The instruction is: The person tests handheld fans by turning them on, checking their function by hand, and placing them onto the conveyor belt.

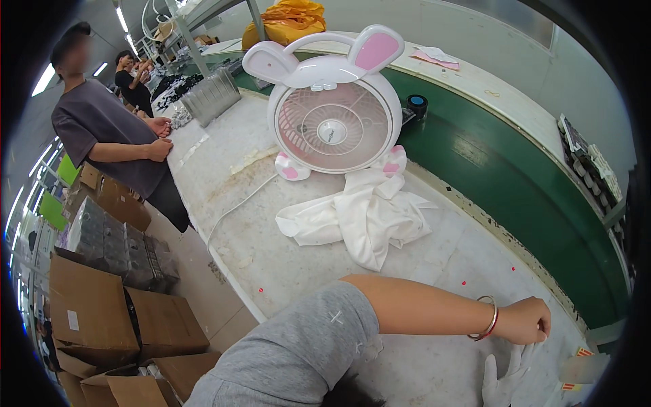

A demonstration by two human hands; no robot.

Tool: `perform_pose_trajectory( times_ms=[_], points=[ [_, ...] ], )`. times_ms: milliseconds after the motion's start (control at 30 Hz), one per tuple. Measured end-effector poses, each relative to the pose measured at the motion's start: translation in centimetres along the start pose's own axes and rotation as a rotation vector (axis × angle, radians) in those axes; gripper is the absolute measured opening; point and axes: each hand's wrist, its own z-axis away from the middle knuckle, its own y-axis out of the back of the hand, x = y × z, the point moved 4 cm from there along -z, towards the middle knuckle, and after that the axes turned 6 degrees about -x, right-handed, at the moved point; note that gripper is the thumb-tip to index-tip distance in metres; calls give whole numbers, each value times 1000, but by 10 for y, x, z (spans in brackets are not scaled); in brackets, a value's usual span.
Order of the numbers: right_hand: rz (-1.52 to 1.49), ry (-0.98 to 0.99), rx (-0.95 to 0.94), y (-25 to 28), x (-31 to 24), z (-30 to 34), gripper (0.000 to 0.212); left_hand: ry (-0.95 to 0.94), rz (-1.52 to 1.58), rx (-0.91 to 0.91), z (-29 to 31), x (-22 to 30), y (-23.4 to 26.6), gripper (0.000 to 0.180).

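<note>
My left arm, in a grey sleeve with a bracelet at the wrist, reaches across to the lower right. There my left hand [525, 320] is closed, pinching the finger end of a white glove [517, 370]. My right hand [502, 385] appears to be inside this glove, coming from the lower edge with its thumb apart from the fingers. A white fan [331, 129] with rabbit ears, pink patches and round pink feet stands at the far middle of the table. In front of it, a crumpled white cloth [359, 214] touches one foot.
A white cord [234, 207] runs from the fan over the table's left edge. Behind lies a green conveyor belt [475, 146], with a black tape roll [417, 105] near the fan. Cardboard boxes [95, 305] stand lower left. A person [112, 129] stands at the table's left side.
</note>
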Motion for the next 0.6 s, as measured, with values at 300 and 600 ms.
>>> perform_pose_trajectory(
  times_ms=[300, 600],
  points=[
    [153, 172, 115, 9, -20, -14, 77, 90, 136, 168, 8, -24, -17, 15],
    [83, 13, -8, -1, -4, -4, 72, 140, 142, 169, 9, -15, -9, 14]
  ],
)
